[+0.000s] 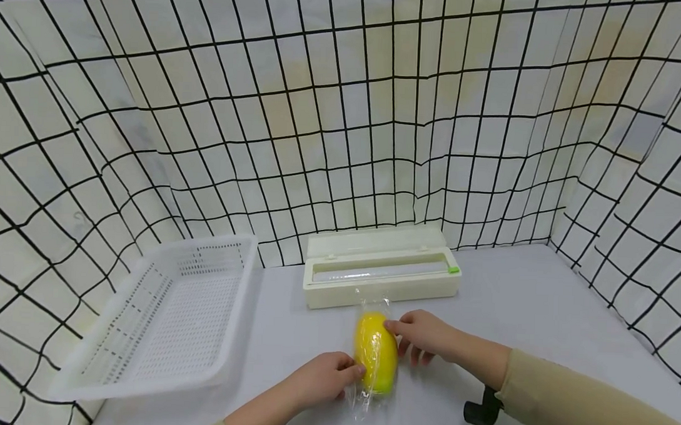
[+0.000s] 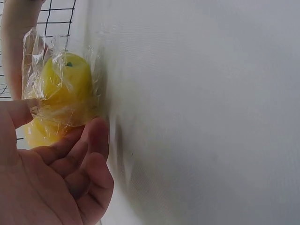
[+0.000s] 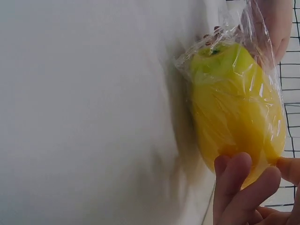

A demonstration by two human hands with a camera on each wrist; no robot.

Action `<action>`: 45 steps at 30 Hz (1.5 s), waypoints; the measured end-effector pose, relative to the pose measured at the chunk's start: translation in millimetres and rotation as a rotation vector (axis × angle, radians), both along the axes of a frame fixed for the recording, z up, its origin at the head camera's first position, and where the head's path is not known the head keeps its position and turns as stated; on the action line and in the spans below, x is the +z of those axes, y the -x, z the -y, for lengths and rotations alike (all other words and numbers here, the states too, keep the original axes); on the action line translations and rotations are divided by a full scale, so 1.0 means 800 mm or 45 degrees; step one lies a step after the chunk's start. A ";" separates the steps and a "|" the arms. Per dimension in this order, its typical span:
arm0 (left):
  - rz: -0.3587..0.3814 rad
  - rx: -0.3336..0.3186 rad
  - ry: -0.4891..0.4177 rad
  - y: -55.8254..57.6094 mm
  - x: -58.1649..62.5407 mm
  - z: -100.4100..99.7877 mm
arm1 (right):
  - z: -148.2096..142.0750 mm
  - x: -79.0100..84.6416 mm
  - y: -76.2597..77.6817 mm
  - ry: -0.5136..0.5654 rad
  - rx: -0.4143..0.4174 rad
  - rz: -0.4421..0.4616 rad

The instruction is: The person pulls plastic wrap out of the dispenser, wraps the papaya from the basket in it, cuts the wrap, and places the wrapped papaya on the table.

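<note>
A long yellow fruit, green at the stem end, lies on the white table wrapped in clear plastic film. Loose film sticks out past both of its ends. My left hand grips the lower left side, near the green end, with thumb on top and fingers beneath. At the upper right side, my right hand holds the other end between thumb and fingers. In the left wrist view the dark stem mark on the fruit shows through the crinkled film.
Behind the fruit stands a cream cling film dispenser, lid raised, with a film roll inside and a green slider at its right end. A white perforated basket sits to the left. Black wire grid walls in the table's back and sides.
</note>
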State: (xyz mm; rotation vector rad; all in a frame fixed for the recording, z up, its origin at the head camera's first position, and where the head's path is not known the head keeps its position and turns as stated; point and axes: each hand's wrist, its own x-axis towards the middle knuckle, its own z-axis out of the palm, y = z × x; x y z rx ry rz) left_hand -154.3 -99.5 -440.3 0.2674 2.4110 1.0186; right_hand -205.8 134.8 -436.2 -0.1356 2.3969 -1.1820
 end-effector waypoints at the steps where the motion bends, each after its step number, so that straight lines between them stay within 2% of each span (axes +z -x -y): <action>1: -0.001 0.009 0.002 0.001 -0.001 -0.001 | 0.000 0.000 0.002 -0.008 0.000 -0.009; 7: 0.019 0.049 0.002 0.005 -0.006 -0.002 | 0.001 -0.004 0.010 -0.034 -0.005 -0.021; 13: 0.054 0.077 0.003 0.004 -0.005 0.005 | -0.007 -0.002 0.009 -0.038 -0.029 -0.046; 16: 0.032 0.085 0.008 0.001 -0.002 0.012 | -0.014 0.005 0.006 -0.051 -0.050 -0.108; 18: -0.015 0.074 0.010 -0.002 0.000 0.020 | -0.018 0.013 0.000 -0.063 -0.028 -0.171; 20: -0.127 0.033 0.036 -0.005 0.001 0.029 | -0.023 0.020 -0.009 -0.105 0.065 -0.269; 22: -0.309 -0.061 0.090 -0.008 0.003 0.037 | -0.029 0.027 -0.020 -0.152 0.220 -0.380; 23: -0.428 -0.128 0.136 -0.008 0.004 0.042 | -0.031 0.030 -0.026 -0.183 0.313 -0.445; 28: -1.143 -0.546 0.411 -0.003 0.011 0.055 | -0.034 0.028 -0.046 -0.366 0.809 -0.784; 30: -1.338 -0.701 0.500 0.001 0.013 0.053 | -0.031 0.024 -0.049 -0.460 0.981 -0.918; 33: -1.467 -0.887 0.600 0.005 0.017 0.045 | -0.024 0.018 -0.050 -0.624 1.175 -1.141; 36: -1.547 -1.017 0.657 0.007 0.016 0.034 | -0.019 0.012 -0.049 -0.723 1.276 -1.319; 41: -1.657 -1.128 0.684 0.007 0.008 0.021 | -0.013 0.003 -0.047 -0.792 1.334 -1.526; 45: -1.695 -1.165 0.698 0.004 0.003 0.016 | -0.008 -0.002 -0.048 -0.868 1.376 -1.609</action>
